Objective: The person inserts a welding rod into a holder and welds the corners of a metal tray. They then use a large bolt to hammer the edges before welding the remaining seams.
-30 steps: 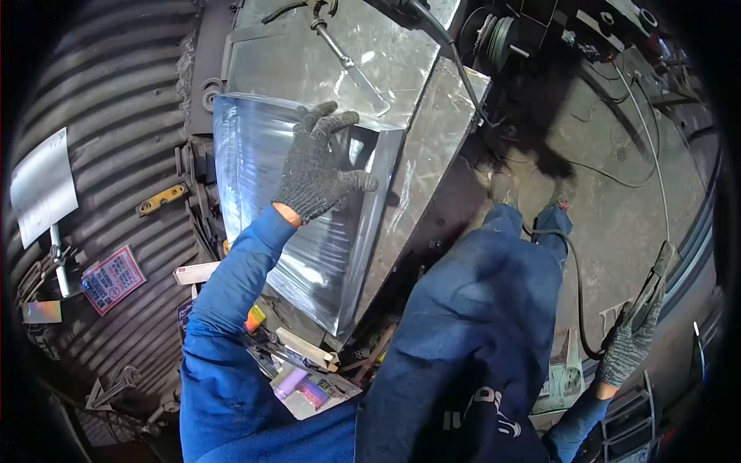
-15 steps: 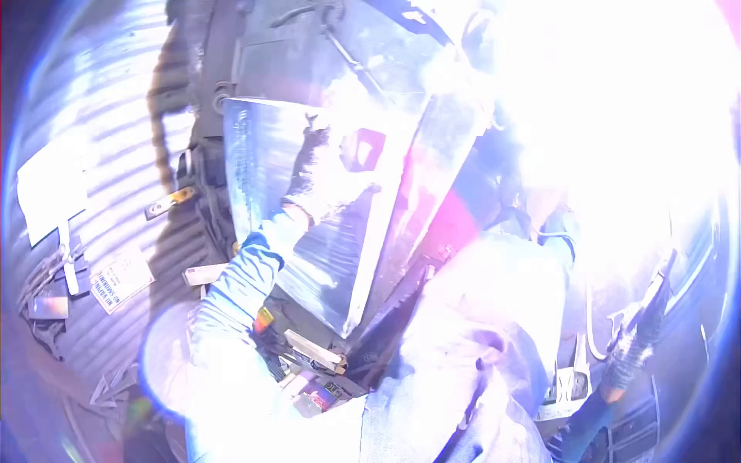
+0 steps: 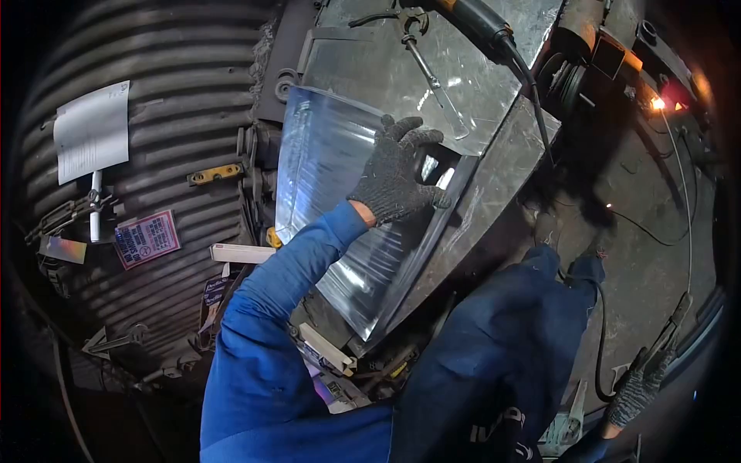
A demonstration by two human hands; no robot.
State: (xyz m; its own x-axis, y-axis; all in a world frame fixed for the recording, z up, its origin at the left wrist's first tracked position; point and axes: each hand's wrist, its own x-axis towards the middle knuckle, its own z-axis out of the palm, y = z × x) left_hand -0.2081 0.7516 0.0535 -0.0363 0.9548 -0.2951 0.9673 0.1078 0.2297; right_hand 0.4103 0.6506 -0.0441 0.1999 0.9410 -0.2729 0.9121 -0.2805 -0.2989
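My left hand point(image 3: 397, 170), in a dark knit glove, lies with spread fingers on a shiny bent sheet-metal panel point(image 3: 332, 147). Between its thumb and index finger shows a dark angular piece point(image 3: 438, 165) with a bright opening, close to the panel's raised edge. At the lower right, my right hand point(image 3: 642, 386), also gloved, is closed round a welding electrode holder point(image 3: 670, 324). From the holder a long thin welding rod point(image 3: 683, 193) runs up toward an orange glow point(image 3: 658, 103).
On the metal bench point(image 3: 502, 162), beyond the panel, lie a long metal tool point(image 3: 432, 73) and a corded power tool point(image 3: 478, 23). Boxes point(image 3: 328, 347) crowd below the panel. Papers, a sign point(image 3: 147, 238) and a yellow level point(image 3: 214, 174) hang on the corrugated wall. Cables cross the floor.
The white glare that flooded the right side is gone, leaving an orange glow at the upper right. The panel and left hand sit farther right in view; that hand remains on the panel.
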